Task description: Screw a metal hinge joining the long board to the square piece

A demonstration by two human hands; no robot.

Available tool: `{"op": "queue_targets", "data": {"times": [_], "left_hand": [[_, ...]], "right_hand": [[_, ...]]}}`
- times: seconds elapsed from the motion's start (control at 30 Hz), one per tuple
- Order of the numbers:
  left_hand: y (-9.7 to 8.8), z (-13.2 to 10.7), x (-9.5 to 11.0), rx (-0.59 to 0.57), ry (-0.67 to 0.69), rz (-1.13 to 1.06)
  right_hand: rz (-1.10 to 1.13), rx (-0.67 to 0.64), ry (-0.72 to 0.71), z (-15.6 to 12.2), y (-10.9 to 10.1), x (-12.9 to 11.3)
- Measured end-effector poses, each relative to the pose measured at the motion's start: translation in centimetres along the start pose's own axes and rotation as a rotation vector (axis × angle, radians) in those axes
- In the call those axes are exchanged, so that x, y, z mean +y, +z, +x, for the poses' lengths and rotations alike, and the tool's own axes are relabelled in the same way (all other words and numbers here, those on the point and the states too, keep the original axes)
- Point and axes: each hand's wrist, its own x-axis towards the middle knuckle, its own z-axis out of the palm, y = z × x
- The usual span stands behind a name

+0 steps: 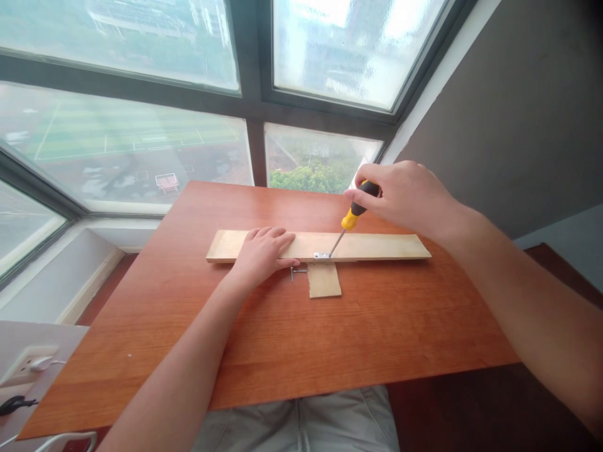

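My right hand (pixel 405 191) is closed around the black and yellow handle of a screwdriver (pixel 351 219). The shaft slants down to the left, and its tip meets a small metal bracket or hinge (pixel 321 255) at the near edge of a long wooden board (pixel 377 245). Across the board's left half lies my left hand (pixel 265 252), fingers spread flat on top and thumb along the near edge. A small wooden piece (pixel 325 281) sticks out toward me from below the bracket. Just left of it are thin metal parts, perhaps screws (pixel 296 272).
The board rests on a reddish-brown wooden table (pixel 377 326). Large windows with dark frames (pixel 260 69) stand beyond its far edge. A grey wall (pixel 509 125) is on the right. At the lower left is a wall socket with a plug (pixel 40 364) and cables.
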Motion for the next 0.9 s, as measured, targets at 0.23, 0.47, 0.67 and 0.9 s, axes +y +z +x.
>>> {"op": "queue_targets", "data": {"times": [0.23,0.47,0.67,0.9], "left_hand": [[0.1,0.0,0.0,0.003,-0.011,-0.016],[0.0,0.0,0.1,0.001,-0.016,-0.013],[0.1,-0.1,0.1,-0.002,-0.02,-0.019],[-0.1,-0.1,0.1,-0.004,-0.026,-0.038]], "right_hand": [[0.29,-0.218,-0.164,0.8,-0.8,0.2],[-0.012,-0.044,0.039,0.7,-0.3,-0.4],[0.406,-0.284,-0.23,0.5,-1.3,0.1],[0.011,-0.043,-0.054,0.4,-0.4,-0.6]]}}
